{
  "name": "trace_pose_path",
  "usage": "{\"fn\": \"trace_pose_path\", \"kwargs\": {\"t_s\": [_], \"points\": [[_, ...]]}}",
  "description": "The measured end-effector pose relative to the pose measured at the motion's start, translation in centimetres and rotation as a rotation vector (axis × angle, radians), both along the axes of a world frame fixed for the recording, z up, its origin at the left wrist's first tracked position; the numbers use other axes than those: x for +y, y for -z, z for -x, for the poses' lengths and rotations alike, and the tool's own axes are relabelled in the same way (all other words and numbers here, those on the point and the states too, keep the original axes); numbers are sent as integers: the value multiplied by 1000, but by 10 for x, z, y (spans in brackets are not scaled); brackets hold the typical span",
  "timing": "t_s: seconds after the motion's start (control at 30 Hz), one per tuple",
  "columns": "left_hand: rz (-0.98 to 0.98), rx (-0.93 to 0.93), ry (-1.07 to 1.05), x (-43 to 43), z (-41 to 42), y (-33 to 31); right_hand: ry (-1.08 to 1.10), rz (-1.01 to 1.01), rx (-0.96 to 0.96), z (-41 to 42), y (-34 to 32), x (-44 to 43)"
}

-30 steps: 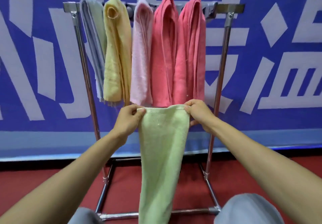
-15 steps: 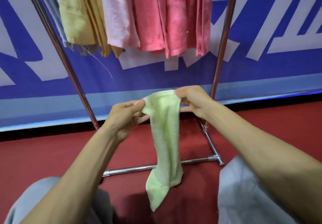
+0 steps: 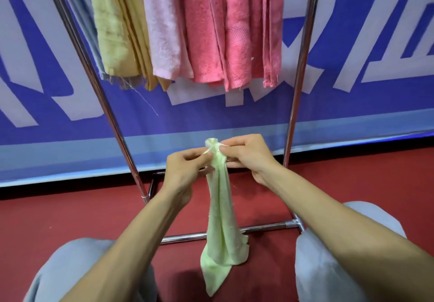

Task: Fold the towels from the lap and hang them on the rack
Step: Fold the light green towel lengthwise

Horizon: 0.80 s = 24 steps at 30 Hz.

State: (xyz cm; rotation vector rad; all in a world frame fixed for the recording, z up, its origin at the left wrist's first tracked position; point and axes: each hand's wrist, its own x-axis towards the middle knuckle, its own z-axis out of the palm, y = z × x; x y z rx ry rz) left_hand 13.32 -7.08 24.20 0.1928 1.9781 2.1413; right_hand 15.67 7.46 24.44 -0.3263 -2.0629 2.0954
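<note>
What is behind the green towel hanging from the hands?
Behind the green towel you can see the red floor and the rack's shiny bottom bar. The towel covers a stretch of that bar, so that part is hidden.

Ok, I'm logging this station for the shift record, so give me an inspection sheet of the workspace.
Surface: red floor, the rack standing on it.
Job's things: green towel bunched narrow, hanging between the knees, not yet on the rack; yellow towel, pale pink towel and deep pink towels hang there.
Clutter: loose thread dangling under the yellow towel.
Grippers: left hand and right hand both pinch the green towel's top end.
Cables: nothing seen.
Surroundings: blue and white banner behind the rack.
</note>
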Motion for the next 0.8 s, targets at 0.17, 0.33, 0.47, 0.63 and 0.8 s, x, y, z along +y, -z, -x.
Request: {"fn": "trace_pose_path", "kwargs": {"t_s": [0.17, 0.33, 0.47, 0.63, 0.8], "points": [[-75, -24, -44, 5, -2, 0, 1, -127, 31, 2, 4, -1], [-127, -30, 16, 2, -2, -2, -30, -133, 53, -2, 2, 1], [-35, 46, 133, -2, -4, -5, -38, -249, 69, -2, 2, 10], [-16, 35, 224, -11, -8, -23, 34, -294, 97, -2, -4, 14], [47, 161, 98, -28, 12, -24, 25, -329, 150, -4, -13, 23]]}}
